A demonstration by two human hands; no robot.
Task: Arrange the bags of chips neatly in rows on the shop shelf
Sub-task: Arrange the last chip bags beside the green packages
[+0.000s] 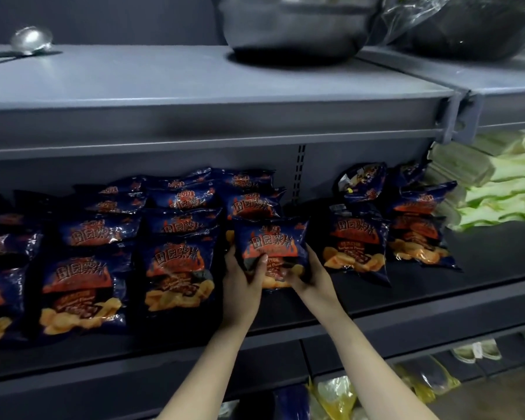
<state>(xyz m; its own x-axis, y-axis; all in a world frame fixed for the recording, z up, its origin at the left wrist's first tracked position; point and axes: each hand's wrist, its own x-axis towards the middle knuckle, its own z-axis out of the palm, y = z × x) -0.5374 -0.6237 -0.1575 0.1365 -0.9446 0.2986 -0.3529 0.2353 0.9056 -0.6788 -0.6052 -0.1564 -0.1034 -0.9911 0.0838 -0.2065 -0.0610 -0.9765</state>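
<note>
Dark blue chip bags with orange flame print lie in rows on the dark shop shelf (406,295). I hold one chip bag (270,241) between both hands, in front of the third row from the left. My left hand (243,280) grips its lower left edge, my right hand (309,277) its lower right corner. Lined-up bags (176,268) fill the shelf to the left. Looser bags (355,247) lie to the right, one of them (361,181) standing askew at the back.
Pale green packets (503,192) are stacked at the right end of the shelf. The grey shelf above (194,116) carries a large metal bowl (297,25) and a ladle (31,40). Yellow packages (337,398) lie on the shelf below.
</note>
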